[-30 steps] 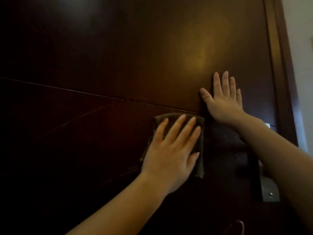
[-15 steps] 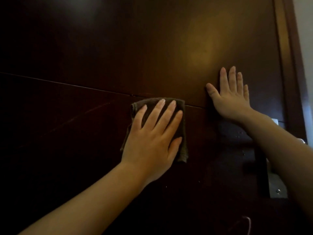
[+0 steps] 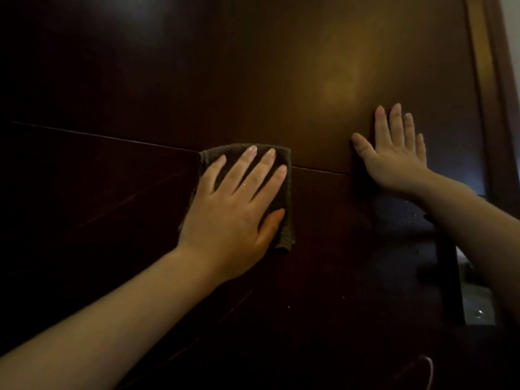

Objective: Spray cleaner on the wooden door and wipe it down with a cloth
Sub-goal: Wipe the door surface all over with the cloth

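- Dark reddish-brown wooden door [image 3: 253, 80] fills nearly the whole head view, its glossy surface catching a warm yellowish patch of light [image 3: 337, 88] on the upper right.
- A thin horizontal groove [image 3: 112, 136] crosses the door, slanting slightly down to the right and dividing an upper panel from a lower one.
- The small, square, grey-brown terry cloth [image 3: 284, 229] lies flat against the door near the middle. Its top edge covers the groove and most of it hangs over the lower panel, with one corner drooping at the bottom right.
- The left hand [image 3: 236, 209] presses the cloth to the wood with the palm flat. Its fingers are straight and fanned apart, pointing up and to the right, and the thumb lies along the cloth's lower right side.
- The right hand [image 3: 394, 159] is spread flat on the bare wood of the upper panel, fingers pointing up and thumb out to the left, with the heel of the palm near the groove. It sits to the right of the cloth, apart from it, and holds nothing.
- Small shining droplets [image 3: 413, 218] speckle a darker patch of the door below the right wrist.
- A brown door frame [image 3: 489, 108] runs up the right edge, with pale wall [image 3: 513, 38] beyond it.
- A grey metal plate [image 3: 478, 308] shows low on the right, partly hidden by the right forearm.
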